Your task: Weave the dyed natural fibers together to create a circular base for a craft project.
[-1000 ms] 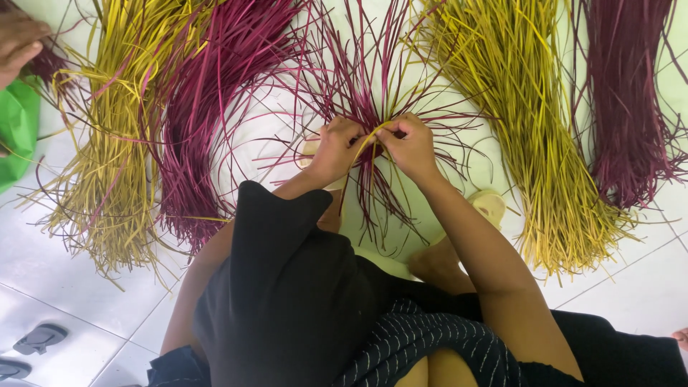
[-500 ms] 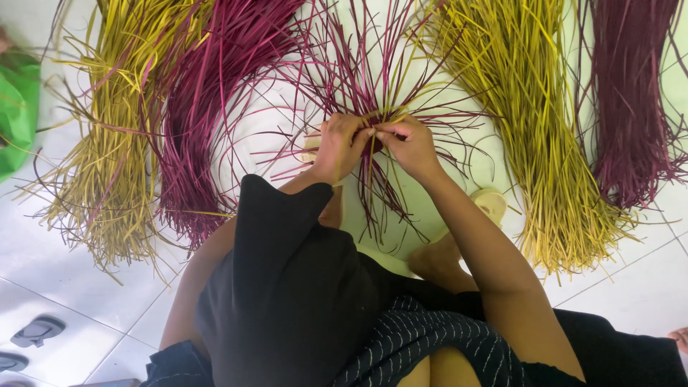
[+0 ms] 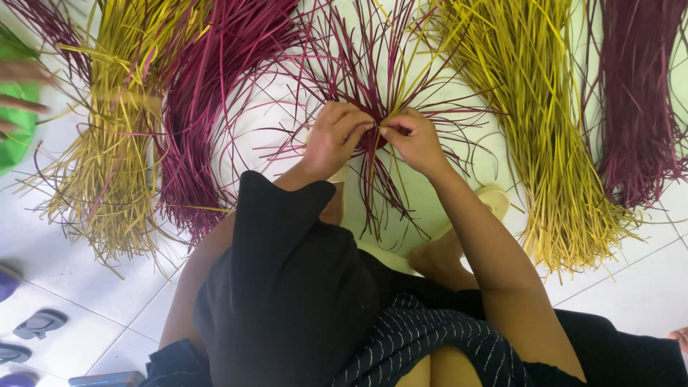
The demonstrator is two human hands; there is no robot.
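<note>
Down on the white tiled floor, the person's two hands meet over a fan of maroon strands that spreads outward from a gathered centre. The left hand is curled, its fingers folded down onto that centre where the strands bunch together. The right hand is touching it from the other side, thumb and forefinger pinched on a strand or two right at the knot; which strand exactly is too fine to tell. Both hands are closed on the bundle, neither one slack.

Taking that fan as the landmark: just to its left lies a thick maroon bundle, and beyond that a yellow bundle with its frayed ends toward the person. To the fan's right lies a larger yellow bundle, and further right another maroon bundle near the edge of view. Below the fan, a few loose strand ends trail toward the person's bare foot, which rests on a pale sandal.

Far left of the fan, another person's hand shows against something green. Dark sandals sit on the tiles at the lower left.
</note>
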